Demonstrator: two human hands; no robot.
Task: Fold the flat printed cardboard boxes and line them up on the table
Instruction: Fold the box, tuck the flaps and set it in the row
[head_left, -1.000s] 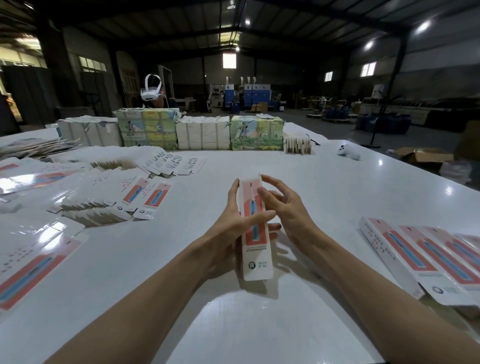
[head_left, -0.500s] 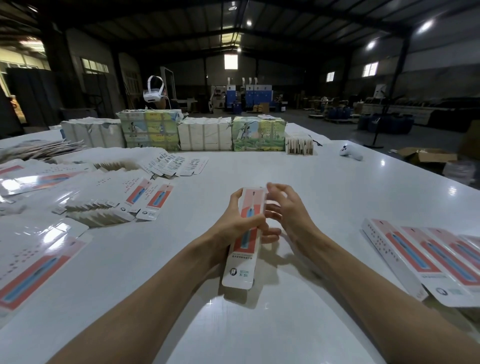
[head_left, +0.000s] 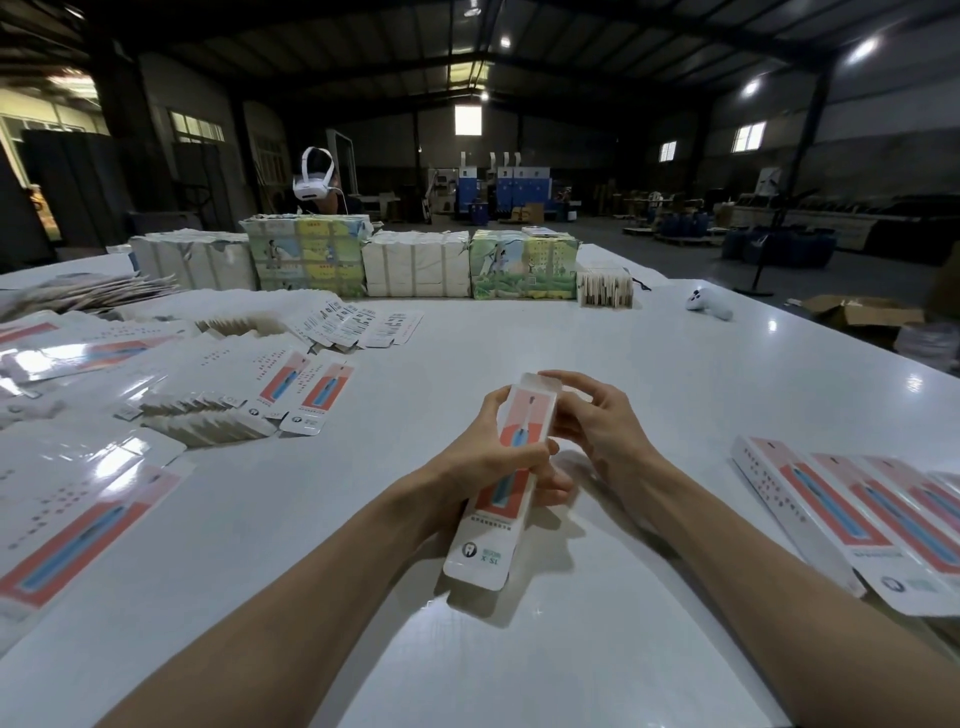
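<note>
Now, head view, single entry.

Item: printed carton (head_left: 480, 543), long and narrow, pink-and-blue front panel up. Raised off the table (head_left: 519, 338) near its middle, slightly toward the near edge. Far end tilted up and away, near end low with a rounded flap hanging loose.

Grip, left hand (head_left: 483, 460): wrapped round the carton's mid-length, thumb across the front panel, fingers curled along the left wall. Pinching it firmly, by the look.

Grip, right hand (head_left: 605, 423): at the far end, fingers curled onto the right wall just below the open end flap (head_left: 540, 382). Pinching too, though fingertip contact partly hidden behind the board.

Carton relative to grip: far half between the two hands, near third projecting free below the left palm toward the near edge.

Step in hand, as judged: squaring the sleeve and closing the far end.
- Hold the mid-body lightly enough not to crush the walls.
- Press any side tabs in first, then tuck the flap straight along its crease.
- Avoid skewing the thin board.
- Near flap and placement not yet done.

Also listed:
- flat blanks (head_left: 291, 382), fanned toward the left edge
- row of like-printed cartons (head_left: 831, 499), side by side at the right edge, well apart from the hands
- wrapped bundles (head_left: 415, 262), along the far edge
</note>
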